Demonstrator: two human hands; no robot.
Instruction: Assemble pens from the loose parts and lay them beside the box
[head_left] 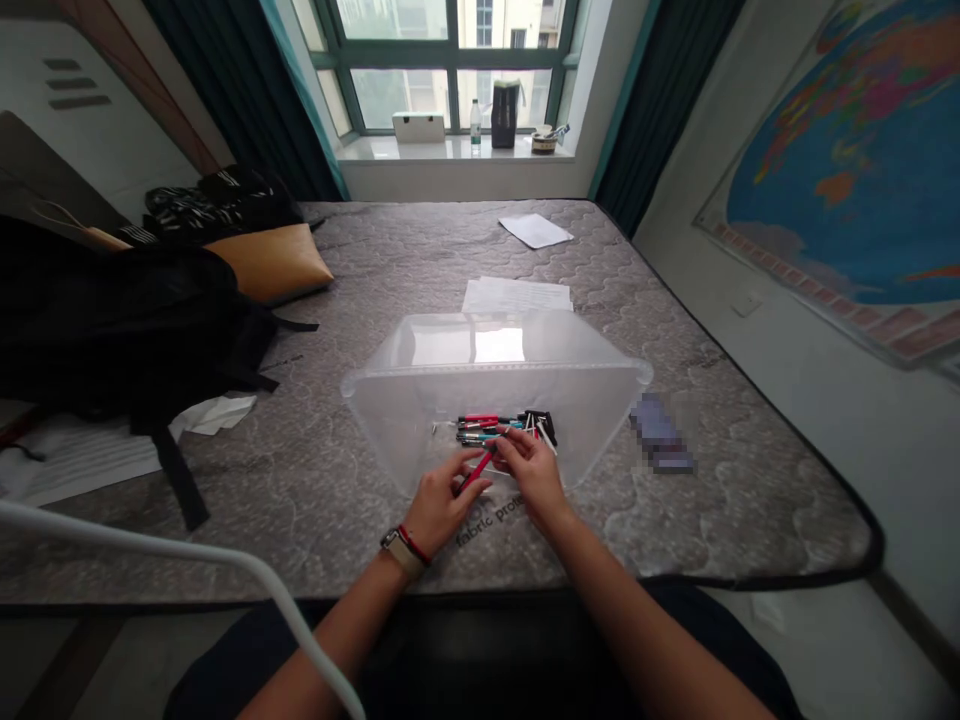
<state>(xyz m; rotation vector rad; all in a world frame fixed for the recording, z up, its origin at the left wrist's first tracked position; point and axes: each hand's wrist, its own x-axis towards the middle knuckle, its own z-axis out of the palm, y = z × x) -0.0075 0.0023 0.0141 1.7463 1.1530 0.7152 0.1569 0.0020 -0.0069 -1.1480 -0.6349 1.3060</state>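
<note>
Two hands meet at the near wall of a clear plastic bin (420, 400), head view. Left hand (442, 505), at 6 o'clock of the bin, fingers closed on a red pen (475, 470) that slants up toward 1 o'clock. Right hand (529, 465), just beside it at 5 o'clock of the bin, fingers curled at the pen's upper end and touching the pile; whether it grips anything, I cannot tell. Pile of pens (487, 428), red, teal and black, lying inside the bin against its near side. Left wrist carries a watch (401, 552) and a red band. Bin rests on a grey quilted mattress (322, 470). White sheets (517, 295) at 12 o'clock of the bin; black backpack (127, 340) at 9 o'clock; blurred object (660, 435) at 3 o'clock.
</note>
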